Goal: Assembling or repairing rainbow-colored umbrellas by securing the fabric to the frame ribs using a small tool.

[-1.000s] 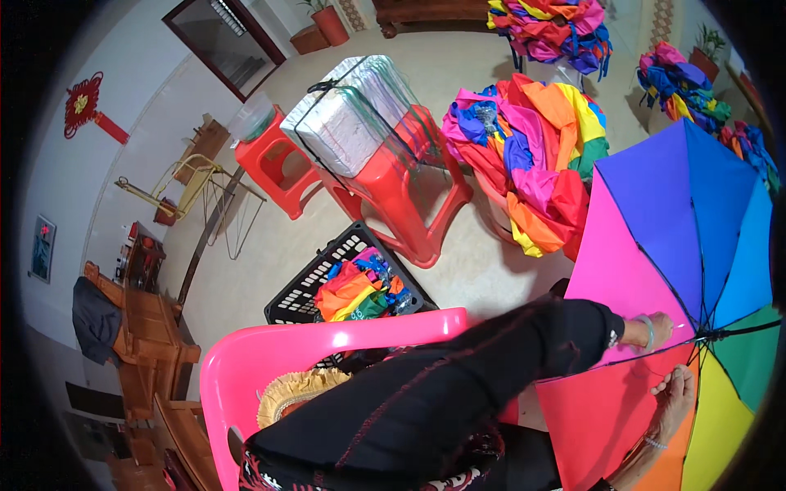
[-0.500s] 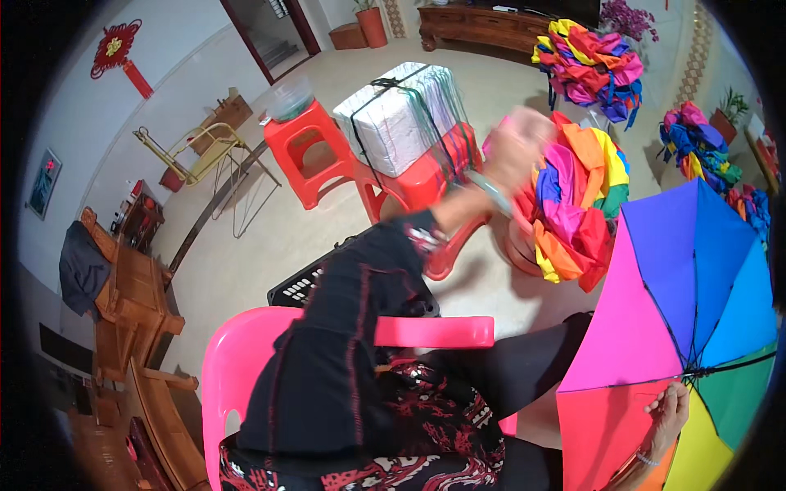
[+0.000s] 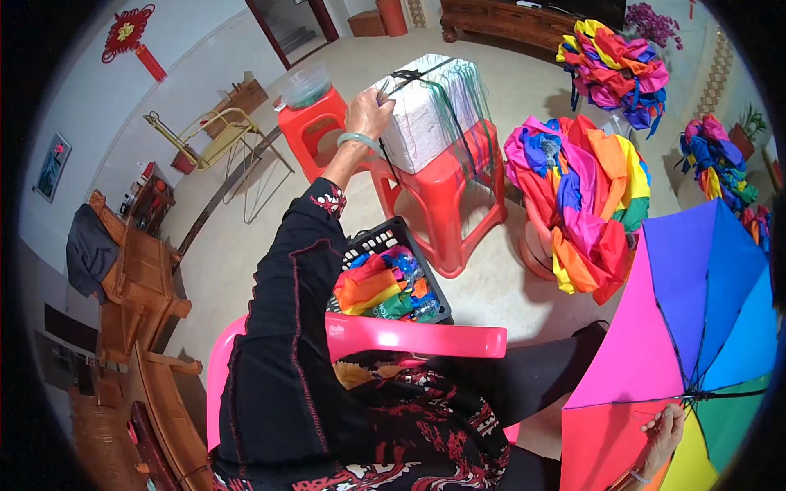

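An open umbrella [image 3: 614, 344] with rainbow-coloured panels lies inside up across my lap at the right, its dark ribs meeting at a hub. Close to that hub, over the red panel, my right hand [image 3: 665, 430] is closed in a pinch, and a thin thread [image 3: 643, 413] seems to show at its fingertips. My left hand [image 3: 367, 114], with a pale green bangle at the wrist, reaches forward to a white foam block [image 3: 417, 123]. Its fingers are pinched at the block's near left edge; what they hold is hidden. Coloured threads [image 3: 463, 106] and black cord hang over the block.
The block stands on a red plastic stool [image 3: 458, 196]; another stool [image 3: 307, 131] bears a clear bowl [image 3: 307, 87]. A black crate [image 3: 442, 295] holds folded rainbow fabric. Heaps of rainbow fabric [image 3: 594, 196] stand ahead and right. My pink chair's armrest [image 3: 426, 337] crosses in front.
My left hand has swung left from the near fabric heap to the foam block. The crate's fabric has come into sight. My right hand stays at the umbrella; the view has shifted slightly.
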`<state>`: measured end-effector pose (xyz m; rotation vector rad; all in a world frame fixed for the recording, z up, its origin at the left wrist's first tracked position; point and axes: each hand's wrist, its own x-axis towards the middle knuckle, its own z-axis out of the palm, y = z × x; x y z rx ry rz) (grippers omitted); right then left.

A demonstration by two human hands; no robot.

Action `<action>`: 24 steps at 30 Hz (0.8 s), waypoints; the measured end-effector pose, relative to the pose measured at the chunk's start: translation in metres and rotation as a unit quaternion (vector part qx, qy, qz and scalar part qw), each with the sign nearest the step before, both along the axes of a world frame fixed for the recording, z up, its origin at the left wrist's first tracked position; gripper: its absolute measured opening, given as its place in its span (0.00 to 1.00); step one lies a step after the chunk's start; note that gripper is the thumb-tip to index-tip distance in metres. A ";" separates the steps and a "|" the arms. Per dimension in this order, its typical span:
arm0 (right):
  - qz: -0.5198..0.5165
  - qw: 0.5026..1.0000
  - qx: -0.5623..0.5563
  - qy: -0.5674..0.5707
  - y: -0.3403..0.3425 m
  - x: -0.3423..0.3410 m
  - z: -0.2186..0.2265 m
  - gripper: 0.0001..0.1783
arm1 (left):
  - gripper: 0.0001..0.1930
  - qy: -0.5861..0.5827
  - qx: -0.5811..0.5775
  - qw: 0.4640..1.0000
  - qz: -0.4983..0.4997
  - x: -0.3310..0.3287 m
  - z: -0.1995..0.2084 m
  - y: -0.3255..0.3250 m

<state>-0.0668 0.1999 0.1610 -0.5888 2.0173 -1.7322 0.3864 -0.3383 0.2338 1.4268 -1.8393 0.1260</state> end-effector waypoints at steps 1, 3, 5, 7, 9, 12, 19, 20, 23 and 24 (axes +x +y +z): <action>-0.003 1.000 0.006 -0.001 -0.002 0.002 0.003 0.06 | 0.10 -0.010 0.008 1.000 0.012 0.001 0.000 -0.003; -0.012 1.000 0.018 -0.003 -0.004 0.007 0.008 0.06 | 0.09 -0.032 0.025 0.999 0.033 0.001 0.001 -0.005; -0.006 1.000 0.019 -0.003 -0.004 0.007 0.006 0.06 | 0.09 -0.040 0.033 0.998 0.037 0.002 0.003 -0.006; 0.010 1.000 0.016 0.001 -0.004 0.007 0.005 0.07 | 0.09 -0.054 0.043 0.996 0.047 0.005 0.006 -0.006; 0.008 1.000 0.017 -0.001 -0.003 0.007 0.004 0.07 | 0.09 -0.063 0.053 0.995 0.054 -0.001 0.005 -0.005; 0.008 1.000 0.013 -0.004 -0.004 0.007 0.003 0.07 | 0.09 -0.078 0.066 0.992 0.072 -0.005 0.002 -0.003; 0.013 1.000 0.007 -0.010 -0.005 0.003 0.003 0.06 | 0.10 -0.140 -0.025 0.984 0.104 0.005 0.003 0.005; 0.010 1.000 0.008 -0.011 -0.005 0.003 0.003 0.06 | 0.10 -0.141 -0.024 0.985 0.101 0.010 0.006 0.009; 0.001 1.000 -0.005 -0.025 -0.002 0.004 0.003 0.06 | 0.12 -0.060 -0.112 0.992 -0.015 0.003 0.027 0.031; -0.011 1.000 -0.002 -0.024 -0.003 0.007 0.006 0.06 | 0.12 0.066 -0.010 0.994 -0.081 -0.009 0.038 0.050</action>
